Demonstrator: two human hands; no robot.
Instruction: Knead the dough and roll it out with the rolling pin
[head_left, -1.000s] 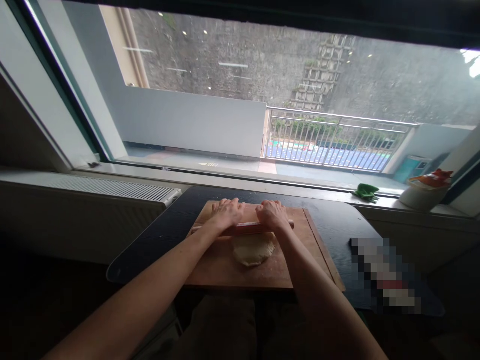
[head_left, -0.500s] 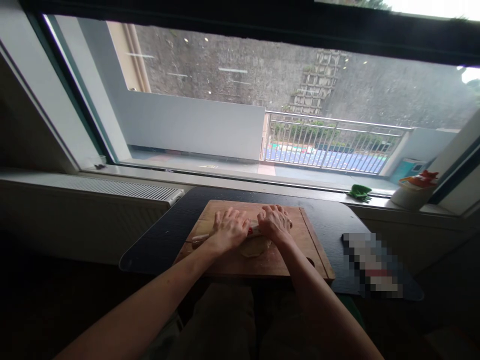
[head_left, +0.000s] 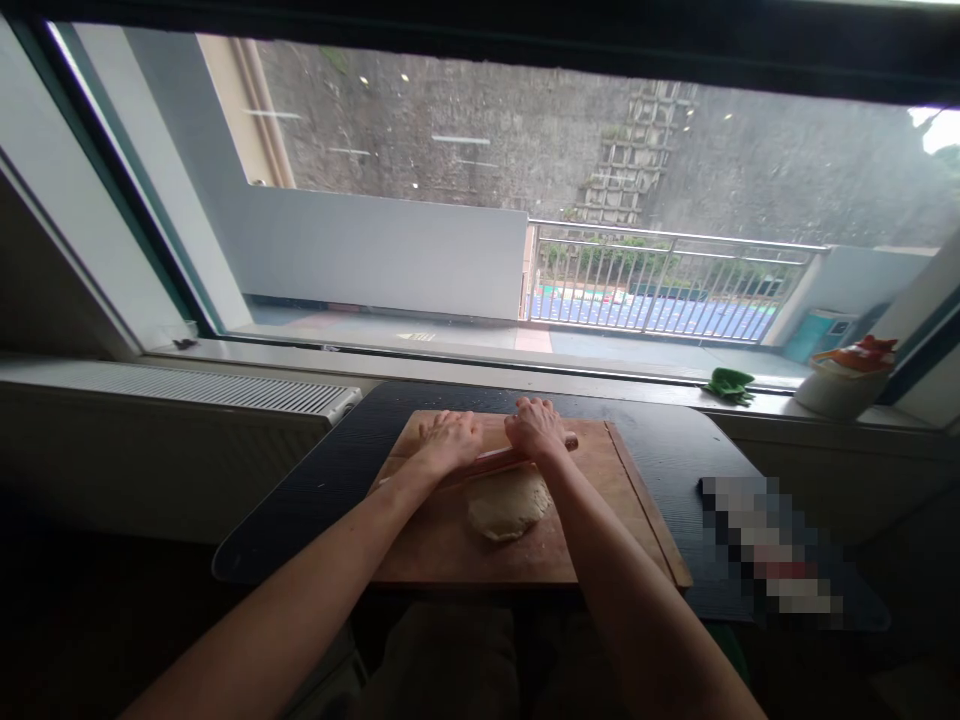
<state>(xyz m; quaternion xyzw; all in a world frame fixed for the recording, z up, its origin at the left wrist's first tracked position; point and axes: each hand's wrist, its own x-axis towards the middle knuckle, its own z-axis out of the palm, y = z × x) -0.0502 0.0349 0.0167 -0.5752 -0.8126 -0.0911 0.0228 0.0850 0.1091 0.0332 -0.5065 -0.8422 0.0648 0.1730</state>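
Note:
A wooden rolling pin [head_left: 496, 461] lies slantwise across a wooden board [head_left: 622, 540]. My left hand [head_left: 452, 438] bends over its left part, and my right hand [head_left: 535, 427] is closed over it near the right end, which sticks out past the hand. Both palms hide much of the pin. Just on the near side of the pin, between my forearms, is a flattened round of pale dough [head_left: 511, 503] with an uneven edge. The pin appears to be at or beyond the dough's far edge; exact contact is hidden.
The board rests on a dark table [head_left: 300, 520] below a window. A blurred-out flat item [head_left: 772, 550] lies at the table's right. On the sill are a green object [head_left: 729, 385] and a pale pot [head_left: 844, 385]. A radiator [head_left: 225, 400] stands left.
My hands and the rolling pin have moved forward across the board, away from me. More of the dough now shows on the near side. The view has shifted slightly.

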